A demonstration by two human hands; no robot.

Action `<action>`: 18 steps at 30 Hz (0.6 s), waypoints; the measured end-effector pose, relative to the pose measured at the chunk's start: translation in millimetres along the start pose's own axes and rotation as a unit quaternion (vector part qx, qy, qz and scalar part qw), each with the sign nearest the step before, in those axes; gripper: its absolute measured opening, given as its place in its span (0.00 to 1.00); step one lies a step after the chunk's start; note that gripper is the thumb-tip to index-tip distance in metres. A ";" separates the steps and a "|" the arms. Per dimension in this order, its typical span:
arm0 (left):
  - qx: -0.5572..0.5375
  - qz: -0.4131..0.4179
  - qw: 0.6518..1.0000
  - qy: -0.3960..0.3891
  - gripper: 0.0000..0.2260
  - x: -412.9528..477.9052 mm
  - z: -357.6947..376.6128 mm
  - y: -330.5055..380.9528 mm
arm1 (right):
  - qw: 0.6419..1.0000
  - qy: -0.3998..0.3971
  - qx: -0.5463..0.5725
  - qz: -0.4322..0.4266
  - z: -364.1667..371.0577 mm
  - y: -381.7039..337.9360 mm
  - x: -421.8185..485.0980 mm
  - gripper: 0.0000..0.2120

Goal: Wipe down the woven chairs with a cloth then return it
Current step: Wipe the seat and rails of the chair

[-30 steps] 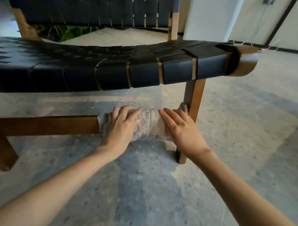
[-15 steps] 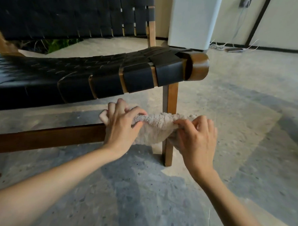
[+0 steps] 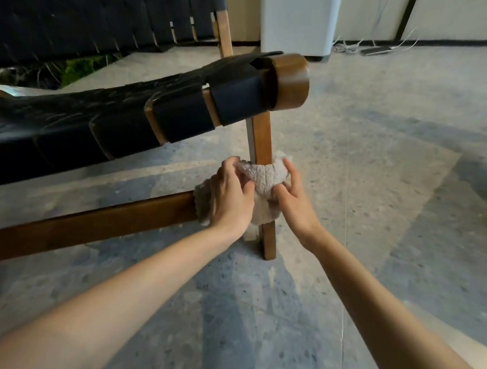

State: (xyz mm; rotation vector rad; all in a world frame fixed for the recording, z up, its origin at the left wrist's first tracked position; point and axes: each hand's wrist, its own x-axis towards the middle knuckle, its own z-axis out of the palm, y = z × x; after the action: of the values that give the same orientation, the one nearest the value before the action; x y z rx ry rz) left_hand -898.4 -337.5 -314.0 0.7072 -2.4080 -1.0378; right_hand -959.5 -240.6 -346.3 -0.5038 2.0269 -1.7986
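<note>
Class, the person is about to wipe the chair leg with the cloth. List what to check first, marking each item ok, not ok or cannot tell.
1. Left hand grips the cloth: ok.
2. Right hand pinches the cloth: ok.
3. Cloth lies against the front of the chair leg: ok.
4. Cloth reaches round the back of the leg: cannot tell, hidden.
5. Leg free of obstacles up to the seat: ok.
6. Cloth clean enough: cannot tell.

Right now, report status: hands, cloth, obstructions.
Copy: left hand and right hand both grip cloth. Wrapped round chair leg. No obstruction seen.
</note>
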 end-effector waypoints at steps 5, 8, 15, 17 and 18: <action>-0.061 0.010 0.998 -0.003 0.24 -5.5 6.8 -4.4 | 0.998 -0.060 0.014 0.031 -3.2 -6.7 9.5 0.33; 0.107 0.085 0.991 0.009 0.23 2.4 5.4 -20.7 | 0.996 -0.071 0.043 0.013 -2.1 -9.5 11.0 0.23; 0.171 0.107 0.977 -0.071 0.16 24.9 -0.4 -32.6 | 0.994 -0.059 0.066 -0.057 3.3 -23.0 12.3 0.20; 0.076 0.065 0.990 -0.097 0.13 26.0 -2.0 -26.5 | 0.993 -0.049 0.072 -0.074 3.3 -28.6 15.0 0.24; 0.005 0.038 0.993 -0.112 0.12 24.9 -1.9 -21.5 | 0.993 -0.045 0.078 -0.083 2.9 -32.0 16.9 0.25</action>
State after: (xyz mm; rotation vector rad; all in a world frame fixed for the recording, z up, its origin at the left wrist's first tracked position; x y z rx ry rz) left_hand -910.7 -366.2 -324.6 0.5207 -2.6102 -1.1269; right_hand -972.2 -255.3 -315.5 -0.7101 1.8142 -1.9731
